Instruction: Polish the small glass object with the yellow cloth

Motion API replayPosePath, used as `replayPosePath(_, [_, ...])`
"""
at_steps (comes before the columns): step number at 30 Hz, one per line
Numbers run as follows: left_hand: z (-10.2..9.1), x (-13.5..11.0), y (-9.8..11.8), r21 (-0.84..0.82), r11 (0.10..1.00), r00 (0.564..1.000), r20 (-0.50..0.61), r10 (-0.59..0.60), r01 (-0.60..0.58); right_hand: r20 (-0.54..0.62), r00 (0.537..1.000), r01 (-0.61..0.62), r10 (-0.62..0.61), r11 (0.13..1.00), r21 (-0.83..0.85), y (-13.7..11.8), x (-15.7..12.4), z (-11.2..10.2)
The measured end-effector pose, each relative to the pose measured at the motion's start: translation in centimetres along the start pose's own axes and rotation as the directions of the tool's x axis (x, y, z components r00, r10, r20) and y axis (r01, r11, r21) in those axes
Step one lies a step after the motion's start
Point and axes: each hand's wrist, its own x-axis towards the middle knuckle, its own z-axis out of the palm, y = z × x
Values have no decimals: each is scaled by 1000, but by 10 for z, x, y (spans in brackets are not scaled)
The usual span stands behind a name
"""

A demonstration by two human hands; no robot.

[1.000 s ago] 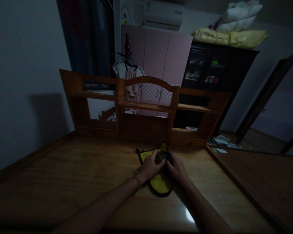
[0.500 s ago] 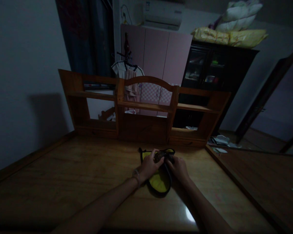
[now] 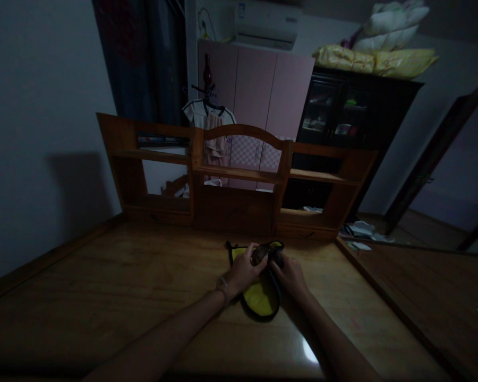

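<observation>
An open case (image 3: pixel 260 300) with a yellow lining and a black edge lies on the wooden bed board, under and between my hands. My left hand (image 3: pixel 244 271), with a clear band at the wrist, is closed around a small glossy brown mottled thing (image 3: pixel 258 254) above the case; its kind is too dark to make out. Close beside it, my right hand (image 3: pixel 290 273) has its fingers curled at a dark rounded piece (image 3: pixel 278 258). Whether this piece belongs to the brown thing or to the case I cannot tell. The case's far left corner has a small black tab.
A wooden headboard with shelves (image 3: pixel 239 172) stands just beyond the case. The wall (image 3: pixel 43 132) borders the board on the left, and a raised wooden rail (image 3: pixel 386 300) runs along its right. Papers (image 3: pixel 360 229) lie past that rail.
My hands stay in nearly the same place. The brown thing and the dark piece beside it have tilted slightly, and the case's far edge has shifted a little left.
</observation>
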Motion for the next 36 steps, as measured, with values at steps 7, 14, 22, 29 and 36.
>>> replayPosePath(7, [1,1,0,22,1000,1000,-9,3,-3,53,999,-14,8,995,103,1,3,4])
replayPosePath(14, [-1,-1,4,35,999,999,-7,35,-34,52,998,33,-41,988,150,3,4,7])
replayPosePath(22, [-1,-1,5,43,999,1000,-11,23,-22,56,997,40,-46,993,108,7,1,10])
replayPosePath(29, [-1,0,5,30,1000,1000,-19,1,0,66,997,25,-37,985,168,-2,1,2])
replayPosePath(36, [-2,-1,5,51,998,1000,-2,29,-29,44,999,9,-15,992,128,-1,3,6])
